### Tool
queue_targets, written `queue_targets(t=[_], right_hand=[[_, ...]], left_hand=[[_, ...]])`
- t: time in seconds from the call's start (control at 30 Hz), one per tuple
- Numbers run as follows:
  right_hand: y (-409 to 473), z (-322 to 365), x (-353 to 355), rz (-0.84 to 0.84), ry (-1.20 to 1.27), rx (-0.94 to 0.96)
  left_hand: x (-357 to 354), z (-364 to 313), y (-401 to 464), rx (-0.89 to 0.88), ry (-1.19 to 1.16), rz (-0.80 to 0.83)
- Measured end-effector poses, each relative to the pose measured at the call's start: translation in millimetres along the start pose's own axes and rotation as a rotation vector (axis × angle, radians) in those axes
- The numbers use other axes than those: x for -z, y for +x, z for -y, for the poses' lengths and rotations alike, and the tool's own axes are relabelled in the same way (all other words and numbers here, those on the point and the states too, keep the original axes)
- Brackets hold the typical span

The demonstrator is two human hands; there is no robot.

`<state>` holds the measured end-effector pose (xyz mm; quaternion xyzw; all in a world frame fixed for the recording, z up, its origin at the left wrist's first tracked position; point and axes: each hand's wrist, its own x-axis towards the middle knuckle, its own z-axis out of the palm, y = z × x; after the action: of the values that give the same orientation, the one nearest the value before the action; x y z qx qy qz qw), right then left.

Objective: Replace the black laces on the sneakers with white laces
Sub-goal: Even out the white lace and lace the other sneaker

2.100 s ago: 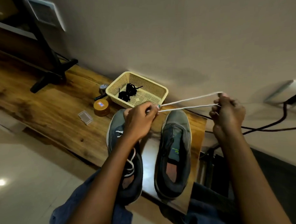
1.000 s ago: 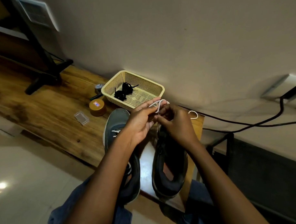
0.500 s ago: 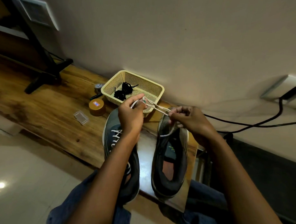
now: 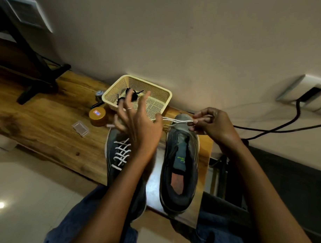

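Observation:
Two grey sneakers stand side by side on the wooden table (image 4: 46, 116). The left sneaker (image 4: 113, 141) is threaded with a white lace (image 4: 121, 153). The right sneaker (image 4: 181, 157) shows no lace in its eyelets. My right hand (image 4: 214, 126) pinches a second white lace (image 4: 176, 120) above the right sneaker's toe. Its two strands run left to the thumb of my left hand (image 4: 138, 125). My left hand hovers over the left sneaker with its fingers spread. Black laces (image 4: 132, 95) lie in the yellow basket (image 4: 166, 93) behind the shoes.
An orange round tin (image 4: 97, 116) and a small clear plastic box (image 4: 80, 128) sit left of the shoes. A black stand foot (image 4: 36, 85) rests at the far left. A black cable (image 4: 283, 129) runs from a wall socket (image 4: 308, 94) at the right. The wall is close behind.
My left hand has let go its pinch on the white lace and spread its fingers. My right hand has moved right, still pinching the lace.

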<state>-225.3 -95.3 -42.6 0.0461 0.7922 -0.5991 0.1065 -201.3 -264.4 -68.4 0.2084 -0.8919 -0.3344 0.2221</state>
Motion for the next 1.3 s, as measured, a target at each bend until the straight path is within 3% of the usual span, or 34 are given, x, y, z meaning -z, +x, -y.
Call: queue_targets(t=[0.07, 0.17, 0.33, 0.5, 0.67, 0.83, 1.03, 1.3], right_hand=[[-3.2, 3.1, -2.3, 0.029, 0.049, -0.005], [-7.1, 5.7, -1.7, 0.052, 0.072, 0.015], [-4.3, -7.1, 2.8, -0.008, 0.014, -0.050], [-0.6, -31.7, -4.7, -0.036, -0.498, -0.074], [-4.7, -36.5, -15.2, 0.037, -0.622, -0.158], [1.7, -44.6, -7.1, 0.017, -0.421, -0.229], [-0.9, -44.4, 3.9, 0.029, -0.161, -0.316], [-1.9, -44.7, 7.2, 0.049, -0.077, -0.313]], left_hand=[[-7.7, -4.0, -8.6, -0.253, -0.036, 0.205], [-18.0, -5.7, -18.7, -0.311, -0.192, 0.457], [-22.5, -5.4, -21.4, -0.203, -0.307, 0.401], [-29.1, -3.6, -22.8, -0.233, -0.059, 0.420], [-37.5, -5.8, -31.7, -0.177, 0.015, 0.372], [-41.9, -10.6, -35.8, -0.235, 0.192, 0.307], [-53.6, -16.6, -44.2, -0.381, 0.421, 0.383], [-60.4, -14.1, -45.7, -0.360, 0.372, 0.343]])
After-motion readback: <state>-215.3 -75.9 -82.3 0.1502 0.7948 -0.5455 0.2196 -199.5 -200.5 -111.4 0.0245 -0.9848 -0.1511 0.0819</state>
